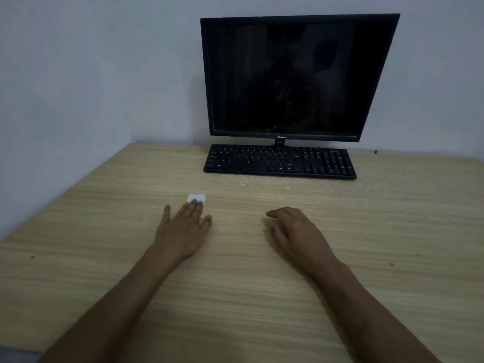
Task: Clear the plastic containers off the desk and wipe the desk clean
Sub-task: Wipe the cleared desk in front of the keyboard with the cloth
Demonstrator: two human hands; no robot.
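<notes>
No plastic containers remain on the worktop; wiping is underway. The left hand presses a white tissue flat with straight fingers; the right hand rests released, holding nothing.

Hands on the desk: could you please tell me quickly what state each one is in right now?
Left hand: open, straight fingers pressing a small white wipe onto the desk.
Right hand: open, loosely curled, holding nothing.
</notes>
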